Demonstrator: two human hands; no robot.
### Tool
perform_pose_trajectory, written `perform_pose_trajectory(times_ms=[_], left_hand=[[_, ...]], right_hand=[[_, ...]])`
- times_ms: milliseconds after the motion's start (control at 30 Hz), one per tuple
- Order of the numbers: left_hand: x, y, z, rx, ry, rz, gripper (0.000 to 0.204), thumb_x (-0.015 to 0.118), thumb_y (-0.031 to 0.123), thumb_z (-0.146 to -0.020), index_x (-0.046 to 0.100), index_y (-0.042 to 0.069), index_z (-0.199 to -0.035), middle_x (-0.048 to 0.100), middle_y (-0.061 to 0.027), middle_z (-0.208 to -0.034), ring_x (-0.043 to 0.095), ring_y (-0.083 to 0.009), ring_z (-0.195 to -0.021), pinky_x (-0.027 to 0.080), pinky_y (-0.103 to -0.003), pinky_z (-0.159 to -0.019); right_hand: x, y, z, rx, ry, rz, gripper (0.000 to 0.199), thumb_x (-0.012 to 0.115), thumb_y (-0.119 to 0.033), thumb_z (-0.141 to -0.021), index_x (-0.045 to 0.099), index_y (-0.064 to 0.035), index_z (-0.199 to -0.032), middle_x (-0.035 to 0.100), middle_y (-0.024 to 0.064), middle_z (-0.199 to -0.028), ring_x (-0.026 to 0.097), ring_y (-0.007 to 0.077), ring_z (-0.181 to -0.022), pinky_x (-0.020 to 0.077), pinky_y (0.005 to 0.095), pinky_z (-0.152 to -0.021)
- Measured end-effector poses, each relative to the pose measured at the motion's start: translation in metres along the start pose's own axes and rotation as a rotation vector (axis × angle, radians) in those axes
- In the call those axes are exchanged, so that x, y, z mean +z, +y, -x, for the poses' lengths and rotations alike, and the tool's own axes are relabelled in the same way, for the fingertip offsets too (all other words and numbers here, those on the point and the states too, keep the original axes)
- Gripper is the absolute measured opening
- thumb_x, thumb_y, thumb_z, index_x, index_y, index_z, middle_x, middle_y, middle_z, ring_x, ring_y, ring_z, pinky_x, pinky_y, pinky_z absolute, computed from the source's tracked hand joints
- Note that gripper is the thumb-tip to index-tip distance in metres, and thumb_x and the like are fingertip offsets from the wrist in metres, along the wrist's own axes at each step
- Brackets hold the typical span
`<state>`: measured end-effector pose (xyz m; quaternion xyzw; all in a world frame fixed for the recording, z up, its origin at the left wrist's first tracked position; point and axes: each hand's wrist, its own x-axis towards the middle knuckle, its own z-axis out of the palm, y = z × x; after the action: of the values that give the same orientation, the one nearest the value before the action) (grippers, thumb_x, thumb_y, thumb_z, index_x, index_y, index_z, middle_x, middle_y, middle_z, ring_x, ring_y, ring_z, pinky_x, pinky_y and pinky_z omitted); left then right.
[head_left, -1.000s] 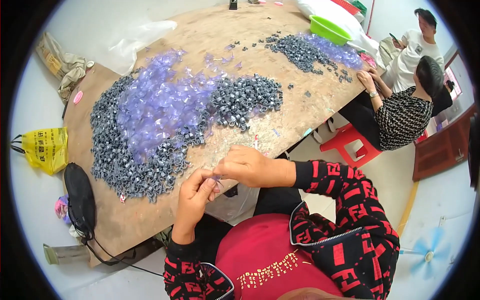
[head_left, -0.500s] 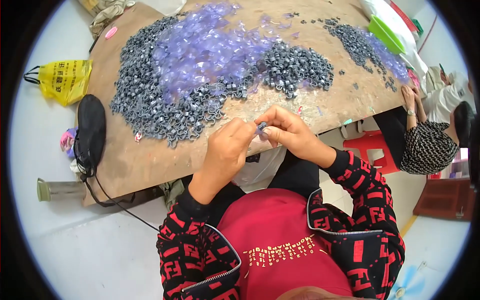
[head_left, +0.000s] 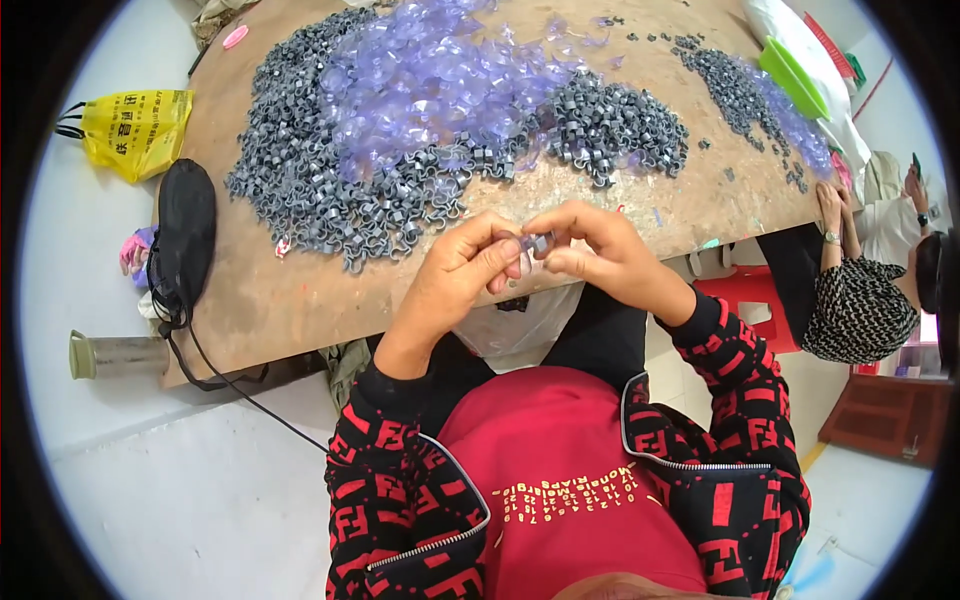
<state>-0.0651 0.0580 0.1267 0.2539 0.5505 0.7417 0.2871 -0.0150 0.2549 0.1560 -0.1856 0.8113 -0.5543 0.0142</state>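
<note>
A: Worktop (head_left: pixel 300 300), contents?
B: Heap of small clips (head_left: pixel 330 190) at centre, clear pieces (head_left: pixel 430 80) piled on it; second heap (head_left: pixel 740 90) far right.
A: Left edge?
B: Pouch (head_left: pixel 185 230) on the edge; bag (head_left: pixel 135 130) and bottle (head_left: pixel 115 355) on the floor beyond.

- Yellow plastic bag (head_left: pixel 135 130): on the floor, left of the surface (head_left: pixel 300 300).
- Black pouch (head_left: pixel 187 235): at the surface's left edge, cord trailing down.
- Green tray (head_left: pixel 790 78): far right corner.
- Red stool (head_left: pixel 745 310): beside a seated co-worker (head_left: pixel 860 310).

Pale floor (head_left: pixel 180 480) under a worn wooden table (head_left: pixel 300 300), red stool (head_left: pixel 745 300) beside.
</note>
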Motion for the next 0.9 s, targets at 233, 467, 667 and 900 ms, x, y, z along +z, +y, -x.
perform_pose_trajectory(times_ms=[233,467,667,900], left_hand=[[-0.006,0.001,-0.001,-0.176,-0.115,0.405,0.014,0.052,0.017,-0.090,0.052,0.003,-0.088,0.053,-0.0014,-0.071,0.042,-0.0036,-0.055,0.033,-0.018,-0.049],[0.010,-0.005,0.004,-0.032,0.088,0.187,0.014,0.052,0.016,-0.090,0.053,0.004,-0.084,0.054,-0.0006,-0.070,0.047,-0.0048,-0.057,0.037,-0.020,-0.049],[0.020,-0.006,0.004,0.548,0.333,-0.859,0.007,0.054,0.007,-0.087,0.053,0.000,-0.087,0.054,-0.0069,-0.068,0.055,-0.0142,-0.061,0.043,-0.030,-0.051],[0.007,-0.001,0.010,-0.075,-0.009,0.068,0.014,0.051,0.016,-0.090,0.054,0.002,-0.093,0.053,-0.0017,-0.067,0.047,-0.0073,-0.055,0.037,-0.020,-0.049]], right_hand=[[-0.005,-0.002,-0.011,0.176,-0.087,-0.354,0.016,0.054,-0.014,-0.088,0.052,-0.0011,-0.097,0.056,0.0023,-0.080,0.054,0.0080,-0.068,0.0439,0.0205,-0.061],[0.006,-0.002,-0.007,0.054,0.020,0.017,0.014,0.050,-0.016,-0.091,0.048,-0.0032,-0.094,0.053,0.0013,-0.070,0.052,0.0067,-0.063,0.0424,0.0207,-0.056],[0.038,0.015,0.006,0.183,0.265,-0.572,0.012,0.047,-0.017,-0.093,0.046,-0.0043,-0.094,0.054,0.0015,-0.070,0.049,0.0050,-0.060,0.0393,0.0188,-0.052],[0.006,0.012,-0.003,-0.570,0.241,0.519,0.017,0.064,-0.010,-0.076,0.054,-0.0050,-0.089,0.052,0.0057,-0.068,0.052,0.0186,-0.059,0.0407,0.0288,-0.056]])
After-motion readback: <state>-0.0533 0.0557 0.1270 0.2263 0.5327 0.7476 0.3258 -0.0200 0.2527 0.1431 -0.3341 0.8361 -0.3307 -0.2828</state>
